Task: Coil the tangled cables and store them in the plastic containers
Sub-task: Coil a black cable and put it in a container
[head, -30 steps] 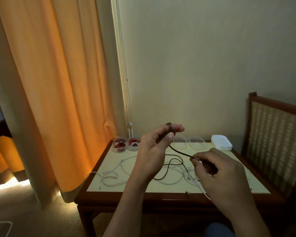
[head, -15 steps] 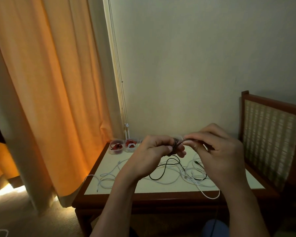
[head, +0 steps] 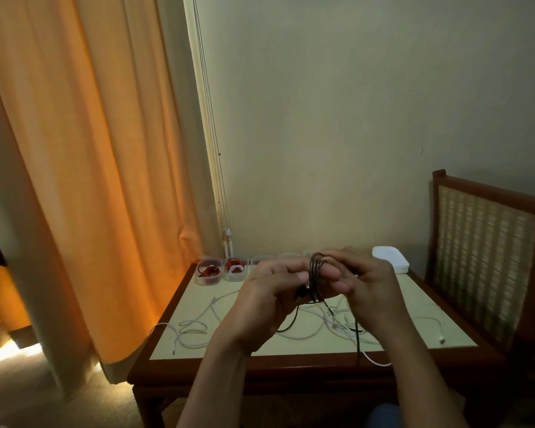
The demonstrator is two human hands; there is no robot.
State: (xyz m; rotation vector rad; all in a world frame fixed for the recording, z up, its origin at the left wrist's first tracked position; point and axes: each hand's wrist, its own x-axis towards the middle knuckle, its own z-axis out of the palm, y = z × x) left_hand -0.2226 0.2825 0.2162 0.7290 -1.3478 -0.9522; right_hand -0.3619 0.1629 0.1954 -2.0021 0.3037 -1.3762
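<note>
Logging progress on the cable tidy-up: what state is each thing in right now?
black cable: partly coiled, held above the table, tail hanging loose.
left hand: grips the coil.
right hand: pinches the coil.
white cables: loose, tangled on the table.
two left containers: open, each holding coiled cable.
lids: stacked, at the table's far right corner.

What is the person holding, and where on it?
A black cable, at its wound coil: the left hand holds the loops, the right hand pinches them; the tail hangs free.
</note>
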